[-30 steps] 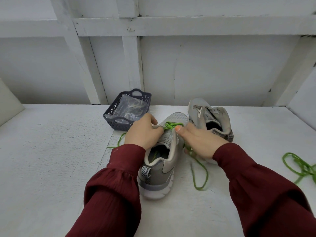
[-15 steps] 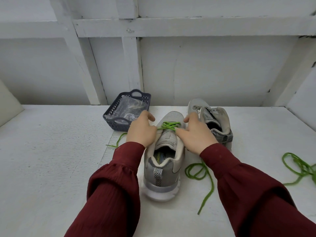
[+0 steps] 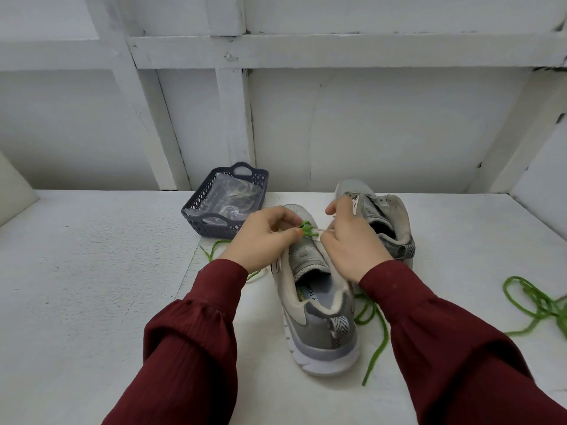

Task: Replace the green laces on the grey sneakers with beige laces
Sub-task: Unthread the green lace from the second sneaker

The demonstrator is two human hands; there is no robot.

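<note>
A grey sneaker [image 3: 319,320] stands in front of me with its heel toward me. A green lace [image 3: 306,229] is still threaded near its toe, with loose ends trailing on both sides. My left hand [image 3: 260,240] pinches this lace at the lowest eyelets. My right hand [image 3: 349,240] grips the shoe's right eyelet edge beside the lace. The second grey sneaker [image 3: 383,219] stands behind at the right with no lace. A pulled-out green lace [image 3: 540,305] lies loose at the far right. Beige laces in clear wrap sit in the dark basket [image 3: 196,214].
The white table ends at a white wall with beams right behind the basket and shoes. A slanted panel [image 3: 12,191] stands at the far left edge.
The sneaker's heel has swung right and nearer to me. Both hands stay at the toe eyelets, and the lace's loose right end has shifted on the table.
</note>
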